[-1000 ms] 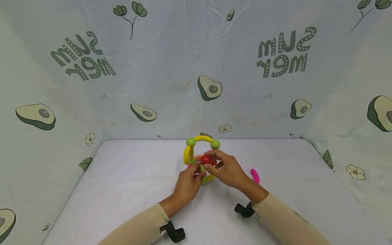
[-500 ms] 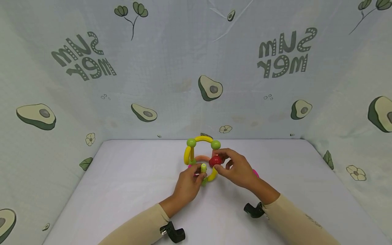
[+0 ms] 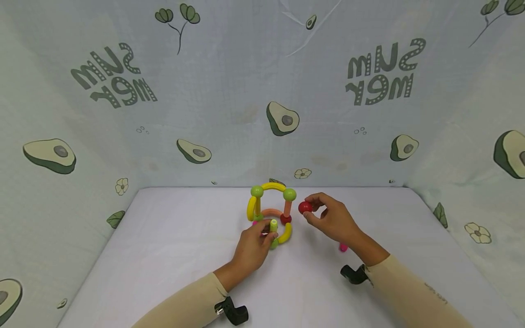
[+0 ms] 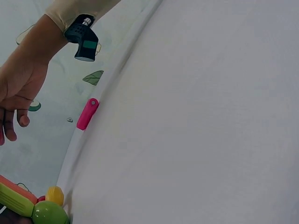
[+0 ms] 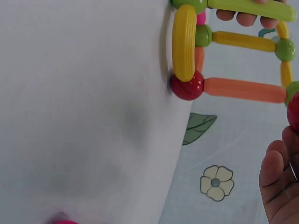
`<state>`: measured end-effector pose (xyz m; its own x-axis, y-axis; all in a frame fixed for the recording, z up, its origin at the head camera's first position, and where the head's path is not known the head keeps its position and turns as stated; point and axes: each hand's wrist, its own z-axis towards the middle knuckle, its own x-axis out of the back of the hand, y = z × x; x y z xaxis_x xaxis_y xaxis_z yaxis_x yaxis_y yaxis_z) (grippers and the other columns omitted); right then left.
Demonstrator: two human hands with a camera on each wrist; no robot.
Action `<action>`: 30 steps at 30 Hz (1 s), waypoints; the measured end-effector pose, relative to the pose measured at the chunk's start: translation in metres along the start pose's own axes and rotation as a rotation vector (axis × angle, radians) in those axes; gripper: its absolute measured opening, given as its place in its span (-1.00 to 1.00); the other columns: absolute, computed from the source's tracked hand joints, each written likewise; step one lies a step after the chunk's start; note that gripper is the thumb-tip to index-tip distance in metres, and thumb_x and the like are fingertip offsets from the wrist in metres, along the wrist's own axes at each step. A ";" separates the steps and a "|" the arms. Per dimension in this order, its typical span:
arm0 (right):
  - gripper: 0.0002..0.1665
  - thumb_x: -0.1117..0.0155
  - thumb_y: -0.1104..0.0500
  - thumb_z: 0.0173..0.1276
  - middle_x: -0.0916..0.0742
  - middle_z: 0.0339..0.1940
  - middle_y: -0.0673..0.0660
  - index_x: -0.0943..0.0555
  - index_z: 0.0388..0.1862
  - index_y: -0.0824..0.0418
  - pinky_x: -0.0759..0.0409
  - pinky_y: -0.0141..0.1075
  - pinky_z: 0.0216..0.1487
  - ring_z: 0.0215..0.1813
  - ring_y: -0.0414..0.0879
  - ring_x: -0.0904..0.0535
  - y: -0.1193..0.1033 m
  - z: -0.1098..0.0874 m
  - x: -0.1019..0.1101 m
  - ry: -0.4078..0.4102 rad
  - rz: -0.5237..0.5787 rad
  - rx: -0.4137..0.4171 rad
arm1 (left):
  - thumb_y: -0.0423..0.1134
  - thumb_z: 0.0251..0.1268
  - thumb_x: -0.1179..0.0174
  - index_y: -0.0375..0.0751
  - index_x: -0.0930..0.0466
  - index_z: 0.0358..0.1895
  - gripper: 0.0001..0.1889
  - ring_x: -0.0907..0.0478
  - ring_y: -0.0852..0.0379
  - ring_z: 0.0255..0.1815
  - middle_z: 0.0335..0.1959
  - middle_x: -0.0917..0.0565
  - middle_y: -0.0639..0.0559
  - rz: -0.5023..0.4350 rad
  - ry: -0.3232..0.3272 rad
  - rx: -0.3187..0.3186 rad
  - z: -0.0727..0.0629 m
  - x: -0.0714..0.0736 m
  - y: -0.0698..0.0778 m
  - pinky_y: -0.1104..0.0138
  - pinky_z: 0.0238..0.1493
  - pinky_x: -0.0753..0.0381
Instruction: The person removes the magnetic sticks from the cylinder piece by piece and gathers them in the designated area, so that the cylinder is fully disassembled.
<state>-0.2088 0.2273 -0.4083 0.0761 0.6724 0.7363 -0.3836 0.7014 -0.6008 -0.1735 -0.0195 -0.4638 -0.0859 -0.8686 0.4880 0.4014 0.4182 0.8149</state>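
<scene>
My left hand pinches an upright light green stick of a toy frame made of balls and sticks. The stick rises from a green ball at the frame's near corner. Its top end is free. To the right of the frame, my right hand holds a loose red ball between thumb and fingers, off the table. The frame has yellow curved sticks, orange sticks, green balls and one red ball. My left hand hides part of its base.
A loose pink curved stick lies on the white table, partly behind my right wrist in the head view. Patterned cloth hangs behind and at both sides of the table.
My right hand has drawn the red ball away from the green stick's top, to the right and slightly up. My left hand has stayed in place, holding the stick.
</scene>
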 end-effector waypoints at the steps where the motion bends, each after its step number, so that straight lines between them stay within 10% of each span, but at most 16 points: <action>1: -0.52 -0.52 0.21 0.29 -0.72 -0.08 0.08 -0.58 0.14 0.24 -0.68 -0.06 -0.10 -0.03 0.01 -0.58 0.002 0.001 0.001 -0.001 -0.008 -0.010 | -0.34 0.41 -0.32 -0.33 -0.55 0.21 -0.64 -0.70 0.09 -0.01 0.01 -0.71 -0.09 -0.001 -0.001 0.001 0.000 0.000 0.001 0.44 -0.06 -0.66; 30: -0.48 -0.39 0.03 0.44 -0.71 0.08 0.22 -0.54 0.25 0.24 -0.67 0.01 0.04 0.17 0.17 -0.58 0.041 0.045 -0.009 -0.076 -0.036 -0.272 | -0.35 0.38 -0.33 -0.31 -0.57 0.19 -0.64 -0.71 0.10 -0.09 -0.03 -0.72 -0.09 0.005 -0.001 0.009 0.001 0.002 0.003 0.43 -0.10 -0.68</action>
<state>-0.2671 0.2393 -0.4260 0.0124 0.6332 0.7739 -0.1202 0.7693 -0.6275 -0.1732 -0.0196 -0.4608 -0.0852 -0.8660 0.4927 0.3936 0.4251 0.8151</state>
